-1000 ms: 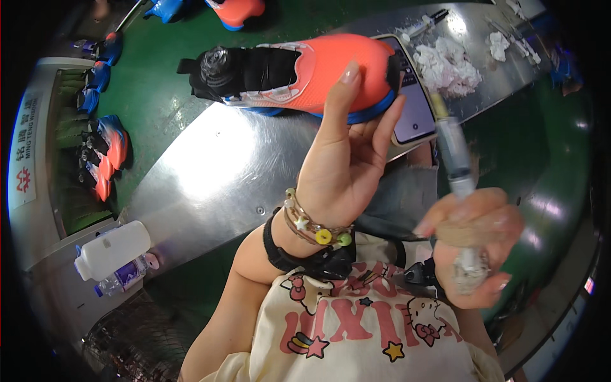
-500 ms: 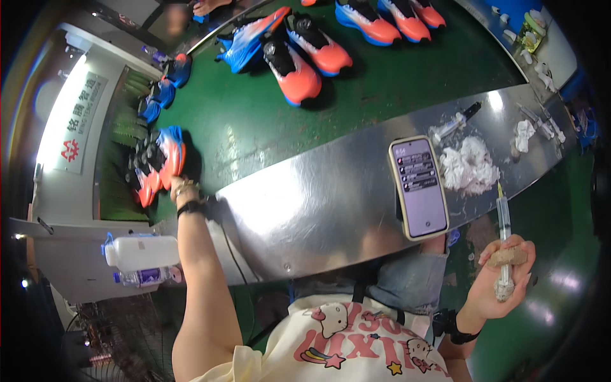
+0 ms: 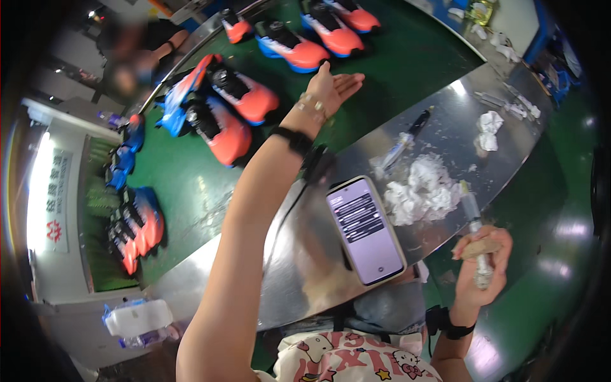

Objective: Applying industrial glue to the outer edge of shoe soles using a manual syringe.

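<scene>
My left hand (image 3: 330, 92) reaches far over the green work surface, its fingers stretched and holding nothing. The thumb tip is at the toe of an orange, blue and black running shoe (image 3: 299, 54); whether it touches cannot be made out. In my right hand (image 3: 489, 270), at the right past the metal bench edge, a clear syringe (image 3: 471, 209) points upward. A tan wrap (image 3: 481, 248) goes round a finger of that hand. Closer in on the left lie more shoes of the same kind, one pair of toes (image 3: 229, 141) facing me.
A lit phone (image 3: 366, 229) stands on the metal bench (image 3: 305, 274), beside crumpled white tissue (image 3: 423, 191) and another syringe (image 3: 398, 151). Further syringes (image 3: 509, 105) lie at the right. Shoes (image 3: 143, 223) line the left edge, above a white jug (image 3: 140, 317). Another person (image 3: 143, 48) is at the far left.
My left hand has left the row of shoes at the left edge and swung up and right to the far shoes. The view has turned; the right hand still holds the syringe.
</scene>
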Available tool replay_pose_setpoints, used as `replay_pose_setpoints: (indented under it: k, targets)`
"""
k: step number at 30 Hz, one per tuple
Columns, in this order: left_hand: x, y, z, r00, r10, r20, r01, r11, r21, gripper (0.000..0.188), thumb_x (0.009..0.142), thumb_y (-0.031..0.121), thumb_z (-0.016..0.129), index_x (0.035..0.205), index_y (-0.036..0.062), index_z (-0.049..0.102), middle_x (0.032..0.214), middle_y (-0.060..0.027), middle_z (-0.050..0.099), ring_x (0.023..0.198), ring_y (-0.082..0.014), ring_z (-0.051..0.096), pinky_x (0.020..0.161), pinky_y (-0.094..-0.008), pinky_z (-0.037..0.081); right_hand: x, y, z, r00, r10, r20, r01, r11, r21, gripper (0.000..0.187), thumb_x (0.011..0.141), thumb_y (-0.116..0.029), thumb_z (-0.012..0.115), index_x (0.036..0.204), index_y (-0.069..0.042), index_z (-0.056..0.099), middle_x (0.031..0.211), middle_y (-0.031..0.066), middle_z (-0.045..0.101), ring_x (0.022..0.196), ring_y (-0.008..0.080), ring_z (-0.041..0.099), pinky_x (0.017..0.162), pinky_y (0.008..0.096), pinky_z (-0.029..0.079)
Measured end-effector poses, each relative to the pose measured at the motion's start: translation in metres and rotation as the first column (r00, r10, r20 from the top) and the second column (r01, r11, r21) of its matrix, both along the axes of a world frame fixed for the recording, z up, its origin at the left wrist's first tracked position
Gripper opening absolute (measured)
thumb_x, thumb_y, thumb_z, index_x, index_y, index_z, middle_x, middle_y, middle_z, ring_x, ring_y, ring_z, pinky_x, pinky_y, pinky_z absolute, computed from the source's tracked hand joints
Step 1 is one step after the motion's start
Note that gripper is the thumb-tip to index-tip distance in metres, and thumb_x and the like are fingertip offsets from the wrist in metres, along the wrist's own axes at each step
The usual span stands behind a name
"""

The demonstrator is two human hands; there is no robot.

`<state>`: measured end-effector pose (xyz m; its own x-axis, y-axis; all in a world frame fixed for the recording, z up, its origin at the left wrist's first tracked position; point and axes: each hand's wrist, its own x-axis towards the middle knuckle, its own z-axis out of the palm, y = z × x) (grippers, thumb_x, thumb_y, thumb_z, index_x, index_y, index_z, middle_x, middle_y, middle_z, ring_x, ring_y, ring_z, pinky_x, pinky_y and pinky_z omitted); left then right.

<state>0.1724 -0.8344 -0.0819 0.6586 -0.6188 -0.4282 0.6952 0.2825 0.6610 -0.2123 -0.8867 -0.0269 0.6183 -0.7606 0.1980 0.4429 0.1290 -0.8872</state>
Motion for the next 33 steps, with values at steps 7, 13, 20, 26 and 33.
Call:
replay_pose_setpoints:
  k: [7,13,20,26,33]
  targets:
    - [0.049,-0.124,-0.033,0.779,0.626,0.034,-0.626,0.777,0.065,0.061,0.070,0.037,0.068,0.089,-0.0154,0.043,0.077,-0.0170,0.050,0.063,-0.0280,0.057,0.059,-0.0376,0.056,0.010,0.003,-0.015,0.992,0.111,-0.059,-0.107,0.992,0.059,0.039,0.085,-0.036,0.044,0.101,0.000,0.040,0.090,0.0184,0.050,0.067,0.0274,0.057,0.057,0.0341,0.048]
    - [0.074,-0.088,-0.013,0.837,0.545,-0.054,-0.546,0.821,-0.170,0.043,0.079,0.024,0.059,0.099,-0.0104,0.042,0.090,-0.0196,0.055,0.067,-0.0323,0.061,0.055,-0.0341,0.056,-0.002,-0.002,0.000,0.993,0.079,-0.086,-0.079,0.997,0.007,0.042,0.084,-0.040,0.040,0.101,-0.002,0.040,0.087,0.0155,0.049,0.063,0.0255,0.054,0.054,0.0337,0.045]
    - [-0.096,0.104,0.041,0.987,0.152,-0.056,-0.160,0.967,-0.198,0.041,0.089,0.016,0.036,0.126,0.0014,0.034,0.117,-0.0030,0.049,0.109,-0.0157,0.046,0.102,-0.0341,0.028,-0.024,-0.013,0.007,0.995,0.088,-0.044,-0.087,0.996,0.030,0.045,0.082,-0.043,0.036,0.103,-0.004,0.040,0.088,0.0137,0.047,0.064,0.0253,0.052,0.052,0.0320,0.042]
    - [-0.303,0.336,0.064,0.977,-0.027,0.213,-0.045,0.944,0.326,0.056,0.078,0.045,0.053,0.107,-0.0026,0.046,0.090,-0.0142,0.059,0.070,-0.0229,0.059,0.059,-0.0320,0.048,-0.009,0.003,-0.002,0.981,0.182,-0.061,-0.181,0.983,0.021,0.047,0.082,-0.046,0.037,0.106,-0.005,0.040,0.089,0.0132,0.047,0.066,0.0245,0.052,0.056,0.0320,0.042]
    - [-0.410,0.427,0.074,0.953,0.073,0.295,-0.233,0.799,0.554,0.041,0.074,0.019,0.064,0.100,-0.0075,0.048,0.083,-0.0117,0.059,0.068,-0.0196,0.058,0.063,-0.0304,0.048,0.028,0.023,-0.005,1.000,-0.016,0.001,0.016,1.000,0.017,0.040,0.086,-0.031,0.035,0.108,0.002,0.044,0.089,0.0162,0.055,0.067,0.0227,0.058,0.058,0.0293,0.044]
